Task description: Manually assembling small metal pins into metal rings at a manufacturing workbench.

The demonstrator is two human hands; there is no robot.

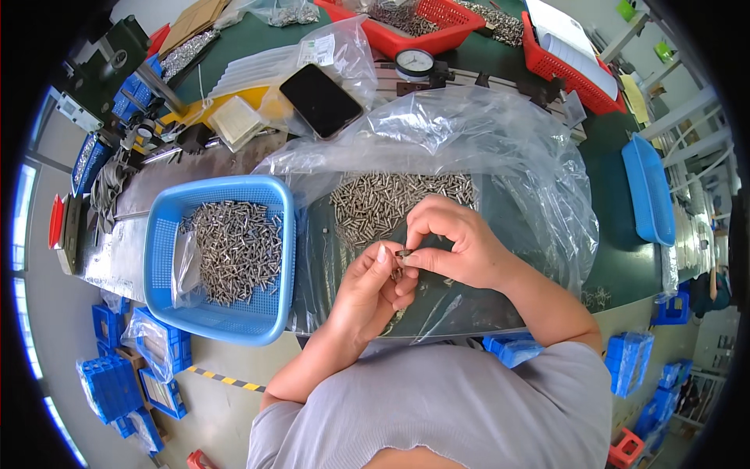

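At the near edge of the table (617, 262), both forearms (316, 356) angled inward so that the fingertips met. Palm up, the left hand (359, 289) was half curled, thumb raised, with a few metal pieces (397, 273) showing in its bent fingers. Arching in from the right, the right hand (457, 246) had thumb and forefinger pinched on a small metal piece (403, 253), against the left fingertips. Just beyond the hands, a heap of metal pins (371, 203) lay amid a clear plastic bag (476, 129). Left of them, a blue basket (290, 234) part-filled with similar pins jutted past the table's near edge. Toward the far edge lay a black phone (322, 102), near a dial gauge (414, 62) and red trays (441, 42). Blue crates (113, 387) stood on the floor (234, 353) to the left.
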